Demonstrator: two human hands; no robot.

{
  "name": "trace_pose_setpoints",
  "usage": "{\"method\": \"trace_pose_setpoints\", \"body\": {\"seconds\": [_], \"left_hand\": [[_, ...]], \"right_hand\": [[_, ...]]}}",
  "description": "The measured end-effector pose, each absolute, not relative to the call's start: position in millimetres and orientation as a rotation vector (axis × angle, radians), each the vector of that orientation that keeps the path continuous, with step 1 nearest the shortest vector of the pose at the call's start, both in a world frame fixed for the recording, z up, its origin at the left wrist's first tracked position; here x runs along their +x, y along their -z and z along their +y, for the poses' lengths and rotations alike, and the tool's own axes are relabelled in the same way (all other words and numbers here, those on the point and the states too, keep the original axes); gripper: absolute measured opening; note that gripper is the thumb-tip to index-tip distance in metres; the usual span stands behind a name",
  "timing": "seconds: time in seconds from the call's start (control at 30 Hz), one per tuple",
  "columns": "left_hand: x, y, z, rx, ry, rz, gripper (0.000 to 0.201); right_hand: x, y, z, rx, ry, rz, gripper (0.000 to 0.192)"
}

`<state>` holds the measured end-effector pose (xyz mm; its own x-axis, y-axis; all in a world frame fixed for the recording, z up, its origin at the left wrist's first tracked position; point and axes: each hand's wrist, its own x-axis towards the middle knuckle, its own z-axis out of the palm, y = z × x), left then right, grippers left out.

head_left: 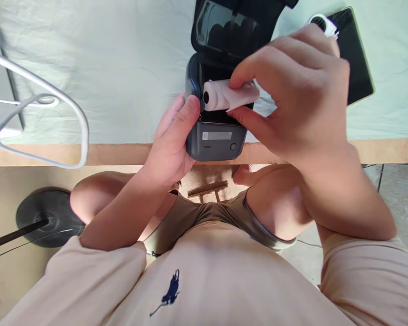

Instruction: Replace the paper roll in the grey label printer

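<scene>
Seen from above, a small dark printer (215, 136) sits at the near edge of a table (122, 68) covered in pale cloth, its lid (231, 27) open and tilted away. The left hand (172, 140) grasps the printer's left side, thumb on its top edge. The right hand (292, 95) pinches a white paper roll (221, 96) between thumb and fingers, inside the open compartment. A dark tablet (355, 59) lies far right; white wire hangers (41, 97) lie at left.

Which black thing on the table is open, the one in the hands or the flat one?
The small printer in the hands is open: its lid is flipped up and a paper roll sits inside. The flat tablet lies shut-looking and untouched.
</scene>
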<state>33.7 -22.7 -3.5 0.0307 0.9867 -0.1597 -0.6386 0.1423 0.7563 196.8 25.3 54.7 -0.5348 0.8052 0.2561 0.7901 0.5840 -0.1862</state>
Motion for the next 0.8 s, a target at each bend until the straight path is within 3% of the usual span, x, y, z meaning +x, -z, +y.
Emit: {"method": "trace_pose_setpoints", "body": {"seconds": [0.23, 0.37, 0.57, 0.8], "left_hand": [[36, -4, -23, 0.593, -1.325, 0.902, 0.04], [30, -1, -24, 0.669, -1.289, 0.901, 0.028], [26, 7, -25, 0.693, -1.309, 0.809, 0.023], [35, 2, -24, 0.641, -1.301, 0.871, 0.032]], "right_hand": [[191, -56, 18, -1.377, 0.112, -2.484, 0.026], [190, -55, 17, -1.443, 0.223, -2.492, 0.018], [198, -54, 21, -1.219, -0.07, -2.594, 0.016], [192, -47, 21, -1.382, -0.012, -2.435, 0.022]]}}
